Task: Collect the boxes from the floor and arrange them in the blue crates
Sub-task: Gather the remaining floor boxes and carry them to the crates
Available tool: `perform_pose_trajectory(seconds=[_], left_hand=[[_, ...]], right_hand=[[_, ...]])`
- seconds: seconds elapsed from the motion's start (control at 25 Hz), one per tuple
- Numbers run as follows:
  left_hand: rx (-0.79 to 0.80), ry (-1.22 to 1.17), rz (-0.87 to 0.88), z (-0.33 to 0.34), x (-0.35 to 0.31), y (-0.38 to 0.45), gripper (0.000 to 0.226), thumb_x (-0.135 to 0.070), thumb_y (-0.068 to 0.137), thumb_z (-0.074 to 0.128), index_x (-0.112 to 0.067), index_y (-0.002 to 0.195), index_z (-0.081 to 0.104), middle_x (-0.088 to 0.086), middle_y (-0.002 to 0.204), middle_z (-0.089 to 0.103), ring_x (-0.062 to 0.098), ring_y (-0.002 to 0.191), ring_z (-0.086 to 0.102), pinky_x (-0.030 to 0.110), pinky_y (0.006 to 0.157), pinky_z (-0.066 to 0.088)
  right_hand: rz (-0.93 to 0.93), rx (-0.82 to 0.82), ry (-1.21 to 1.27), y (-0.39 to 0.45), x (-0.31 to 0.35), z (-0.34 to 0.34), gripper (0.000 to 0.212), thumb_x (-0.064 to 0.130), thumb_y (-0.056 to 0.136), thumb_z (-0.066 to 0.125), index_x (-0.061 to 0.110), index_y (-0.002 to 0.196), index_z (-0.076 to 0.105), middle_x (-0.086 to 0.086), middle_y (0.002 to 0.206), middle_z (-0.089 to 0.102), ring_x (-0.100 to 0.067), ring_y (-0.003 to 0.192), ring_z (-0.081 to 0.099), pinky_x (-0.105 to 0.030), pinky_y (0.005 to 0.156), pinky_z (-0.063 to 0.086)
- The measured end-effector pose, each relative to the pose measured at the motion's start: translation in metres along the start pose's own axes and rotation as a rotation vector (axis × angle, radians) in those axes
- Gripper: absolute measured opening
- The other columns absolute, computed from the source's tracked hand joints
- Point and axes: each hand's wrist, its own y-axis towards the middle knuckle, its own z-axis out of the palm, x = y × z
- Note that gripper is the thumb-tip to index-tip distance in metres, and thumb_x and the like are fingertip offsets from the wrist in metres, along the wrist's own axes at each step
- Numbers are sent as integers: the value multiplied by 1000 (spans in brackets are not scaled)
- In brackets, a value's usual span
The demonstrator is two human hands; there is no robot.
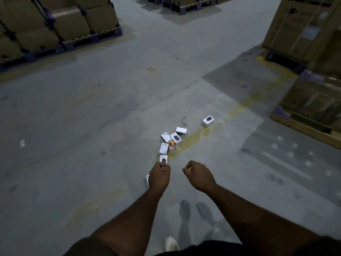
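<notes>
Several small white boxes (pixel 172 142) lie scattered on the grey concrete floor ahead of me, clustered by a faded yellow line. One box (pixel 208 121) lies apart to the right. Another box (pixel 163 159) sits just beyond my left hand, and a corner of one more box (pixel 147 179) shows at that hand's left edge. My left hand (pixel 159 177) and my right hand (pixel 198 175) are stretched out above the floor, fingers curled, holding nothing. No blue crate is in view.
Pallets stacked with strapped brown cartons (pixel 55 28) stand at the back left. A tall carton stack (pixel 310 34) and a wooden pallet (pixel 304 124) line the right side. More pallets (pixel 184 4) sit at the far end. My shoe (pixel 171 243) is at the bottom.
</notes>
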Motion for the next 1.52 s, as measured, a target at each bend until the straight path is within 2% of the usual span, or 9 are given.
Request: perform_pose_trajectory(seconds=[0.2,0.36,0.56,0.76,0.88,0.96,1.12,1.32,1.52], left_hand=[[7,-48,-50,-22,-6,63,14,-38,89,64,-27,85,58,1,90,74,25,85,72,38,82,56],[20,-32,-107,-22,-3,138,9,-34,85,62,-26,84,61,1,88,73,25,81,72,42,81,59],[-9,13,-214,1,13,250,9,-29,87,58,-28,79,61,1,91,73,24,84,71,44,84,58],[101,43,-255,41,42,327,11,-32,86,57,-25,86,65,0,89,73,24,81,72,44,79,59],[135,53,-282,70,80,375,18,-41,82,53,-26,83,64,-2,86,73,24,81,72,49,79,59],[181,82,-289,96,119,412,15,-37,88,55,-27,82,63,-3,84,72,23,79,72,49,78,59],[223,160,-250,142,193,475,19,-34,88,57,-19,85,67,4,83,72,26,79,70,43,78,58],[318,242,-277,208,277,562,20,-23,97,50,-16,102,68,8,99,71,27,92,67,37,84,55],[330,188,-342,254,348,608,29,-20,102,48,-13,122,67,8,122,68,28,110,64,42,98,51]], right_hand=[[14,28,5,69,29,14,23,38,93,54,17,94,64,-5,101,70,-26,98,62,-32,75,44],[21,59,23,145,48,38,23,37,95,52,17,95,64,-6,103,69,-26,99,62,-31,78,45],[41,91,15,254,56,89,25,33,98,51,12,101,65,-6,104,68,-24,101,61,-30,80,40],[184,123,60,340,34,144,22,33,96,53,14,97,64,-5,98,68,-24,94,63,-31,73,41],[265,85,104,382,13,191,20,30,96,54,14,98,65,-5,97,69,-23,92,63,-29,71,38],[321,52,131,415,-7,237,19,29,96,53,14,99,66,-5,97,68,-22,90,62,-28,71,39],[389,-9,165,475,-49,329,20,29,97,52,13,102,63,-7,101,66,-23,91,61,-30,73,40],[463,-28,130,544,-115,448,41,46,94,56,10,112,57,-10,107,61,-26,96,61,-33,76,46],[515,12,11,592,-156,532,63,45,81,71,2,120,48,-17,120,53,-34,114,52,-40,84,47]])
